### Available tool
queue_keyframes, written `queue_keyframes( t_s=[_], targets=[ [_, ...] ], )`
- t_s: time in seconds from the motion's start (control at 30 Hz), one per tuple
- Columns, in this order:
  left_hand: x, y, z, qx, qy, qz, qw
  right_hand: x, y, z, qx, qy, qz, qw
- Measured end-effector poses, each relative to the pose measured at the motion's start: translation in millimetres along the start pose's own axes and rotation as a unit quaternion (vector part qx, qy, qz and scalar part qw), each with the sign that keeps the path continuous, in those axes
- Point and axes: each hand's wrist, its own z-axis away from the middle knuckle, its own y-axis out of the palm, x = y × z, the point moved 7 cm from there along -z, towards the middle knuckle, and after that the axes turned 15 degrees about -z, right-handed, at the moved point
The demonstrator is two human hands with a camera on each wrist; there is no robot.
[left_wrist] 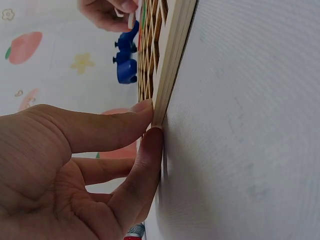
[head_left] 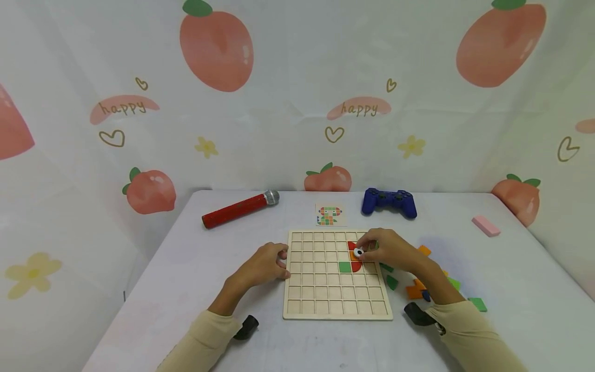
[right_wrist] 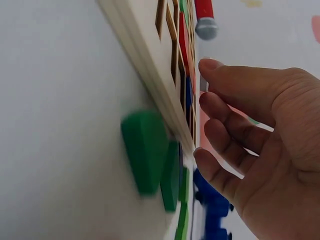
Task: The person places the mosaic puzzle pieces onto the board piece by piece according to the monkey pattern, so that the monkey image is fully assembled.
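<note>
A wooden grid board [head_left: 327,293] lies on the table with a green square [head_left: 345,267] and red pieces [head_left: 356,267] in its cells. At its left edge is my left hand [head_left: 267,264]; in the left wrist view the thumb and a bent finger grip the rim. My right hand [head_left: 387,249] is over the board's right side, pinching a white round eye piece [head_left: 358,252] with a black dot between thumb and forefinger. In the right wrist view that eye piece [right_wrist: 203,84] shows edge-on, with the other fingers loosely bent. An orange piece lies partly hidden under it.
A pattern card [head_left: 331,214] lies behind the board. Farther back are a red microphone [head_left: 239,209] and a blue game controller [head_left: 389,202]. Loose green pieces [head_left: 392,282] and orange pieces [head_left: 413,292] are scattered right of the board, near a pink block [head_left: 486,226].
</note>
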Motion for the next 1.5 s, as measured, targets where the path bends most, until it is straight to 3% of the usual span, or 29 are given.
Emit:
queue_keyframes(
  t_s=[0.43, 0.97, 1.27, 1.5],
  targets=[
    [-2.3, -2.0, 0.7, -0.002, 0.007, -0.001, 1.0, 17.1, 24.1, -15.8, 0.016, -0.019, -0.013, 0.9996],
    [-2.2, -0.6, 0.8, -0.003, 0.0, 0.001, 1.0, 17.6, 29.9, -18.7, 0.035, 0.006, -0.016, 0.9993],
    [-2.3, -1.2, 1.1, -0.005, 0.006, 0.001, 1.0, 20.8, 18.0, -10.3, 0.008, 0.014, -0.027, 0.9995],
    [-3.0, -1.4, 1.7, -0.002, 0.002, -0.005, 1.0, 3.2, -6.5, -2.5, -0.029, 0.037, 0.01, 0.9989]
  ],
)
